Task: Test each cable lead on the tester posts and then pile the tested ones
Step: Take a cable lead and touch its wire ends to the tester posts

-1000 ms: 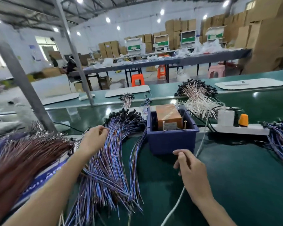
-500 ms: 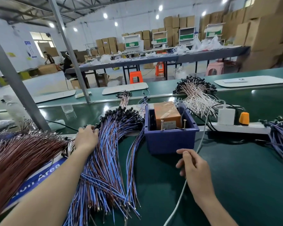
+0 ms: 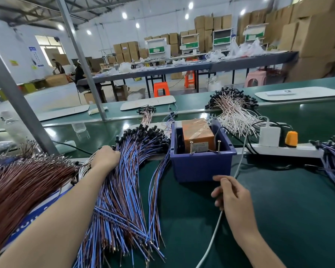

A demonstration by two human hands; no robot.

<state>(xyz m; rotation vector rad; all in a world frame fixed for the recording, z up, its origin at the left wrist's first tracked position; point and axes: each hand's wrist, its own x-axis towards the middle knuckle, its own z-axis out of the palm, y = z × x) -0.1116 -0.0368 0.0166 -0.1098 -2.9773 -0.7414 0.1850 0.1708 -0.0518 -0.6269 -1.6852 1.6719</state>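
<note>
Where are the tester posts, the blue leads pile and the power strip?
tester posts (image 3: 191,148): head view, shaft of the left post.
blue leads pile (image 3: 124,200): head view, middle of the bundle.
power strip (image 3: 294,151): head view, white body.

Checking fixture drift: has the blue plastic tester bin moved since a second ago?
No. The blue plastic tester bin stays just left of the white power strip's end, as before.
</note>
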